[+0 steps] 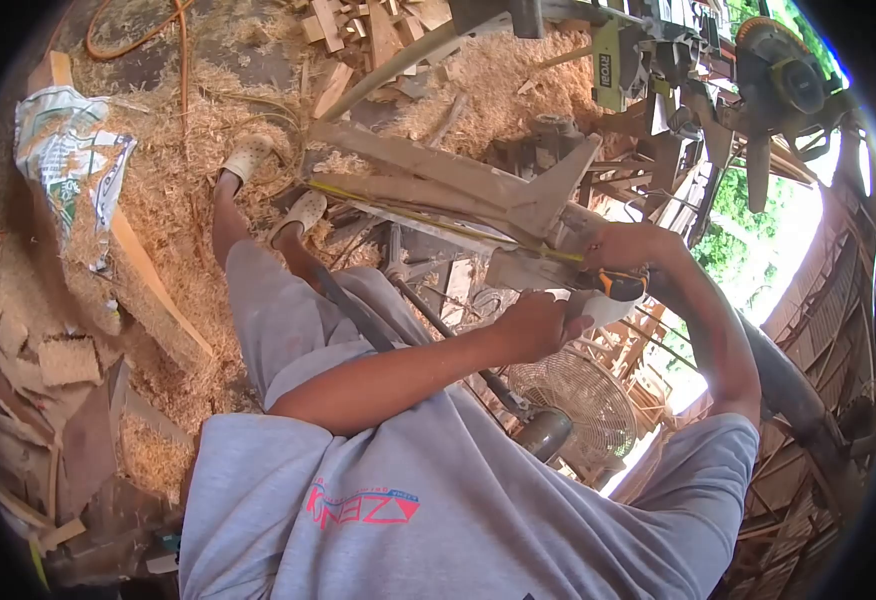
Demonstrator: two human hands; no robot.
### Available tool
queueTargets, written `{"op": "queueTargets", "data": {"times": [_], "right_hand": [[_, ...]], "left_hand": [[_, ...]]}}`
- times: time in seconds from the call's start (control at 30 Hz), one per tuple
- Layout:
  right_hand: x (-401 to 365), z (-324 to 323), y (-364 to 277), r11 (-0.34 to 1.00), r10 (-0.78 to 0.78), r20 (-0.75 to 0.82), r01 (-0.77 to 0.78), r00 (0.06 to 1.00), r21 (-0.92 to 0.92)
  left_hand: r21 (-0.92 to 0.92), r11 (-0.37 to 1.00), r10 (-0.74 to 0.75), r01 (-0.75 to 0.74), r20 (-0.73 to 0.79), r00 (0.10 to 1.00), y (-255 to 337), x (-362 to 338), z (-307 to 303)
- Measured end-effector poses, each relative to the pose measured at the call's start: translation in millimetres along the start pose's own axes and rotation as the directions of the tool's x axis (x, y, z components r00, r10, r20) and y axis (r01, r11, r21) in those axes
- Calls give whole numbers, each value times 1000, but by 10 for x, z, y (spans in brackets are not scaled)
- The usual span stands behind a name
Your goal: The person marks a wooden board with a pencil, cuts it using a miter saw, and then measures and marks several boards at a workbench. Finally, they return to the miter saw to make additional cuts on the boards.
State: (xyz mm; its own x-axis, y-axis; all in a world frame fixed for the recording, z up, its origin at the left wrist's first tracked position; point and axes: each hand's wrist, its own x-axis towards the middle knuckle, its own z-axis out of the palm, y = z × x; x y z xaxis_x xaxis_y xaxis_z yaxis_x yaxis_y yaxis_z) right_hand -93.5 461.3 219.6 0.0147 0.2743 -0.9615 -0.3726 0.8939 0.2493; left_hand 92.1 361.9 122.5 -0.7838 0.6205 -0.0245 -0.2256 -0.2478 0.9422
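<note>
A tape measure (pixel 621 285) with an orange and black case sits between my two hands. Its yellow blade (pixel 438 220) runs out leftward along a long wooden board (pixel 408 190). My right hand (pixel 618 243) is curled at the board's near end, against the case, its fingertips partly hidden. Just below it my left hand (pixel 538 325) is closed, thumb forward, next to a white shape (pixel 601 306). What the left fingers hold is hidden. A short wood piece (pixel 518 270) lies under the blade beside the hands.
Wood shavings cover the floor around my feet. A fan (pixel 578 405) stands below my hands. Offcuts (pixel 68 365) are heaped at left, near a plastic sack (pixel 73 160). A green RYOBI tool (pixel 608 70) and a circular saw (pixel 788 75) are at upper right.
</note>
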Motion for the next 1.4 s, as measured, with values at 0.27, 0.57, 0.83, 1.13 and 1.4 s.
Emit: {"op": "queueTargets", "data": {"times": [0.27,0.57,0.83,1.13,1.4], "right_hand": [[130,240,455,956,82,-16,-74,997,283],[220,419,655,955,78,-96,-47,992,291],[377,431,851,985,-51,-120,69,991,156],[274,301,791,988,-44,-184,70,982,136],[142,250,638,981,160,-187,-135,969,139]], "left_hand": [[22,999,-46,45,29,999,-28,64,-31],[35,994,-106,105,27,994,-39,60,2],[0,997,-74,74,-44,996,-19,10,-2],[-3,1000,4,-4,-151,989,-54,4,43],[37,999,-14,19,-139,990,-72,34,59]]}}
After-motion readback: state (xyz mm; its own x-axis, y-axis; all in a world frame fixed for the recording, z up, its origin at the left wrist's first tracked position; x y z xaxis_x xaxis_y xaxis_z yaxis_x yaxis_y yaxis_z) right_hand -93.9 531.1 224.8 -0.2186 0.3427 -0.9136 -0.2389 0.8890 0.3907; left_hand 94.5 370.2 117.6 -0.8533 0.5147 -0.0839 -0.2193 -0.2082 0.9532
